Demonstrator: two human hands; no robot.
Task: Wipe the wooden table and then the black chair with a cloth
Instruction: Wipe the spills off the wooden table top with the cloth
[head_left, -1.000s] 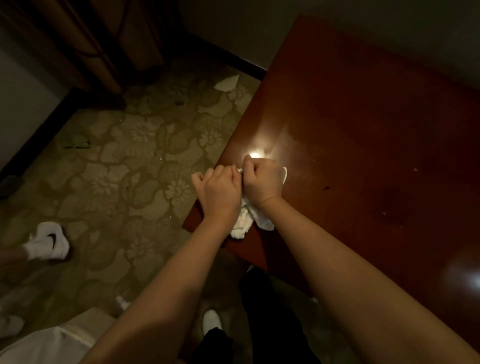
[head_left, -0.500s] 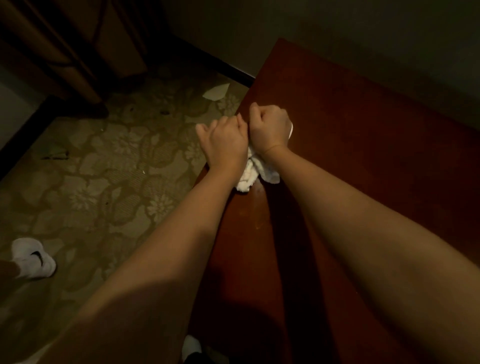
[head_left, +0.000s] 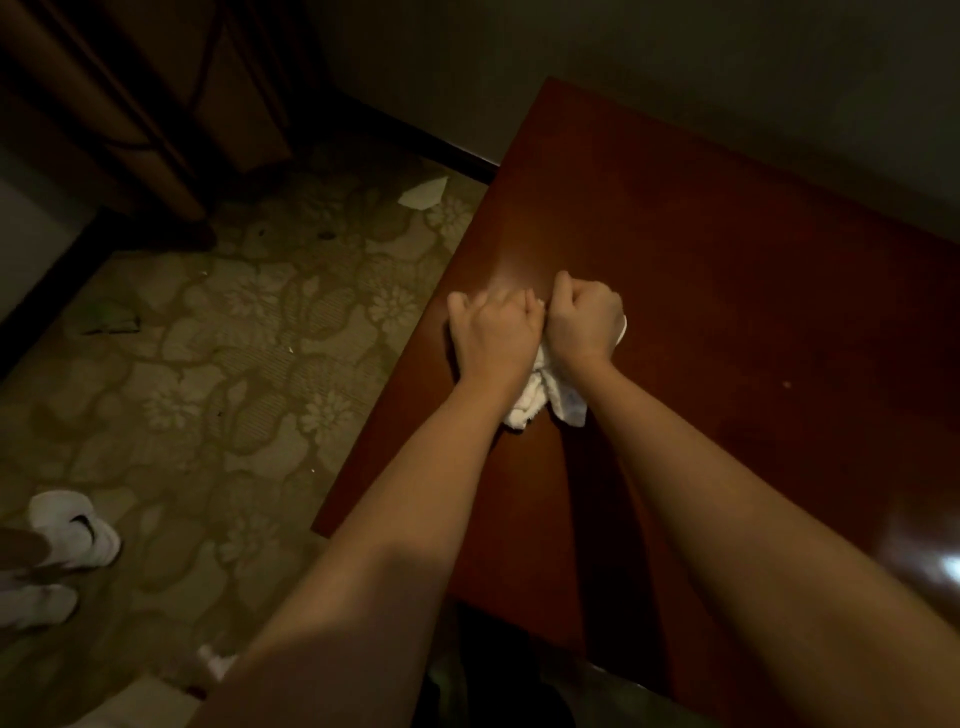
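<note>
Now both fists pressing bunched cloth (head_left: 543, 397) onto wooden table (head_left: 727, 291) near its left edge: left hand (head_left: 493, 332) and right hand (head_left: 584, 322) gripping it together. Unwiped surface lying rightward; right hand nearer.

The tabletop (head_left: 727, 260) under my arms is dark reddish wood with a smooth, polished finish; it throws back a soft sheen beside my knuckles and a bright glossy glare at its near right corner. The cloth (head_left: 524, 410) bunched under my left hand (head_left: 493, 332) and right hand (head_left: 584, 319) is white, soft and nubbly like terry towelling, matt, with a smoother flat hem at one end. The floor carpet (head_left: 208, 364) is a matt woven pile in dull olive and cream with a raised floral pattern. A scrap (head_left: 423, 193) lying on it looks like thin white paper. The cabinet (head_left: 156, 104) at the far left is dark wood, duller than the tabletop.
</note>
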